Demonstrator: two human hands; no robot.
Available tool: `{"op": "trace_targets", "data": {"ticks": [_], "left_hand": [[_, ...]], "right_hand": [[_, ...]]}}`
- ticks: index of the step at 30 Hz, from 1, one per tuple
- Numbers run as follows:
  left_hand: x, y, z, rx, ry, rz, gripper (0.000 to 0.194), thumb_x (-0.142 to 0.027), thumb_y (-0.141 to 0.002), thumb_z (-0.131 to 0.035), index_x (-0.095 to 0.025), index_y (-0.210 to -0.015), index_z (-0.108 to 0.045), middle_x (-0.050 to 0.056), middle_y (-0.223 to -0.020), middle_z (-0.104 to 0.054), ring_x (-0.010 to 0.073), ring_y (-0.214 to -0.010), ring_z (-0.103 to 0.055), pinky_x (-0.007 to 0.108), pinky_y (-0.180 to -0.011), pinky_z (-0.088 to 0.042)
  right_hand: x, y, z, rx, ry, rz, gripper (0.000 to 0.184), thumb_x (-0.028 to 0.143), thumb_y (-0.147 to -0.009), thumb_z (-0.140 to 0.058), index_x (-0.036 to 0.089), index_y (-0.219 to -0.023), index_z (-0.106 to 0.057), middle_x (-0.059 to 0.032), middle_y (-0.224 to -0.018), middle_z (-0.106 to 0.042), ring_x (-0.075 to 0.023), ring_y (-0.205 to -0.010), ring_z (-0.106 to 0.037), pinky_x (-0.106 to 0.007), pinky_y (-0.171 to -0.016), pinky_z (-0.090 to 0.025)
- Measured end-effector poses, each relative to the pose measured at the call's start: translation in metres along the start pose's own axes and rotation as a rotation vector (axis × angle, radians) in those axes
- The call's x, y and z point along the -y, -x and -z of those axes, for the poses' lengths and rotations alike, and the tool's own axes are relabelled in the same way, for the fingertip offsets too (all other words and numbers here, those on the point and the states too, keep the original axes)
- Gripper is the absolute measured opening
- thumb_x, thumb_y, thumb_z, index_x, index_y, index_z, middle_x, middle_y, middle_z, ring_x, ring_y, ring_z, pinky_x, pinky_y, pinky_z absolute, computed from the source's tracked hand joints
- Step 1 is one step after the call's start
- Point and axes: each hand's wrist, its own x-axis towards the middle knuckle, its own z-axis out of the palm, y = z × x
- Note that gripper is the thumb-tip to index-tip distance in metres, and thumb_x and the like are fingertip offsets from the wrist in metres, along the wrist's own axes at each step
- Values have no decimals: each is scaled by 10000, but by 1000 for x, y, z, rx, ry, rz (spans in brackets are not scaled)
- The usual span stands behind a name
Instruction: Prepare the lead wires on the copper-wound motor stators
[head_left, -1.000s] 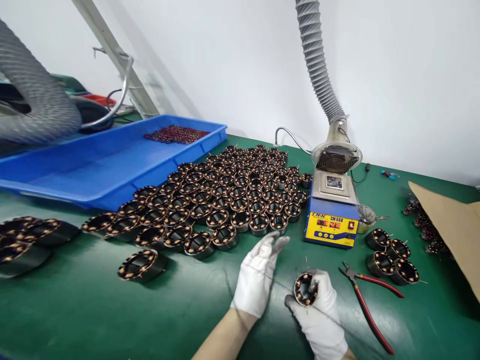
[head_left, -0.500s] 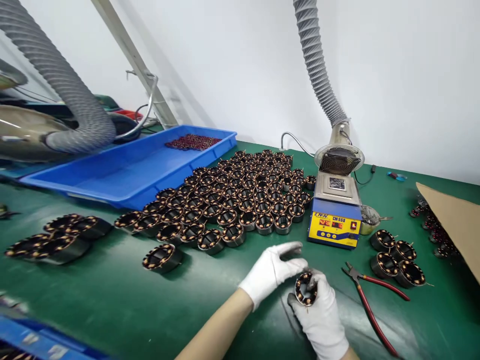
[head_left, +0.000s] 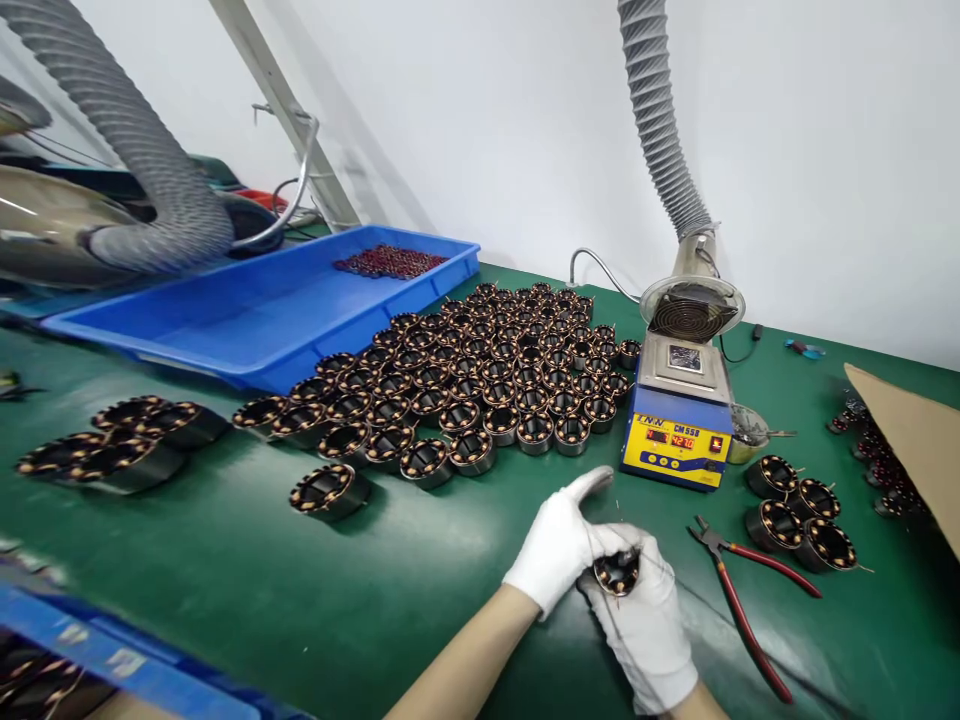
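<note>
two gloved hands (head_left: pixel 600 585), right fingers curled around wound ring (head_left: pixel 617 575), left thumb spread wide

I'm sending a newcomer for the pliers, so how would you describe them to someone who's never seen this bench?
On the green table, find the blue-and-yellow box with red digits. The pliers lie nearer the camera, beside four dark rings; unlike them, they have two long red handles.

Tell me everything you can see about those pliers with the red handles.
The pliers lie flat on the green table, right of the gloved right hand, with nothing gripping them. Their short, grey jaws look like metal and stand slightly parted, pointing away. Two long, curved, smooth red handles spread wide from the pivot; their covering looks like plastic.
</note>
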Motion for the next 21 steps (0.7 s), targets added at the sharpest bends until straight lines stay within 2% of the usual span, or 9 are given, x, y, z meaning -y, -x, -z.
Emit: {"op": "trace_targets", "data": {"ticks": [1,3,4,6,10,12,15,17,21], "left_hand": [[-1,0,-2,36,28,30,493,-170,-451,-756,-177,-931,-646,42,-921,-649,235,-889,-573,283,-796,-436],[0,0,-6,78,121,107,307,-199,-488,-735,-129,-781,-674,68,-774,-658,229,-758,-587,288,-689,-449],[2,0,-9,67,180,131,230,-212,-503,-723,-114,-704,-668,73,-707,-648,215,-695,-582,283,-645,-446],[8,-2,-13,-6,300,124,226,-226,-470,-731,-108,-637,-637,66,-665,-630,187,-638,-570,269,-614,-444],[11,-4,-5,-182,560,58,373,-376,-491,-750,-149,-731,-577,27,-722,-610,163,-717,-585,279,-762,-458],[5,-1,7,-200,589,36,454,-426,-537,-748,-161,-860,-569,34,-812,-618,175,-842,-583,293,-873,-419],[-2,7,21,23,340,161,513,-392,-559,-753,-128,-965,-585,70,-886,-631,214,-942,-554,292,-887,-400],[-4,9,24,190,125,220,374,-362,-616,-688,-118,-892,-623,56,-843,-638,202,-870,-560,266,-802,-422],[-6,-1,19,292,11,179,161,-264,-605,-606,-113,-650,-640,16,-634,-611,153,-624,-530,238,-608,-414]], "right_hand": [[-1,0,0,-7,9,3,305,293,-620,-692,228,-841,-493,-54,-794,-606,-215,-709,-567,-345,-655,-445],[-3,0,-1,-24,42,17,282,311,-616,-692,232,-774,-472,-39,-733,-589,-204,-657,-557,-335,-618,-444],[-3,0,-1,-28,57,27,272,314,-618,-686,236,-736,-453,-31,-706,-579,-197,-632,-551,-331,-603,-442],[-5,0,-1,-18,65,39,260,290,-619,-673,238,-732,-445,-28,-704,-580,-195,-624,-554,-329,-597,-443],[-8,1,-2,8,56,24,301,246,-619,-661,231,-860,-481,-51,-786,-619,-215,-694,-588,-348,-645,-460],[-10,3,-3,-17,63,20,369,263,-605,-679,227,-910,-476,-63,-812,-632,-225,-709,-601,-358,-656,-471],[-14,4,-7,-72,46,40,444,277,-588,-684,220,-960,-447,-78,-841,-651,-229,-712,-623,-356,-653,-498],[-16,5,-8,-114,49,68,474,267,-585,-663,210,-995,-433,-90,-875,-657,-233,-745,-637,-353,-671,-513],[-17,4,-8,-145,116,89,554,268,-572,-644,184,-1071,-417,-105,-912,-658,-237,-781,-647,-344,-688,-529]]}}
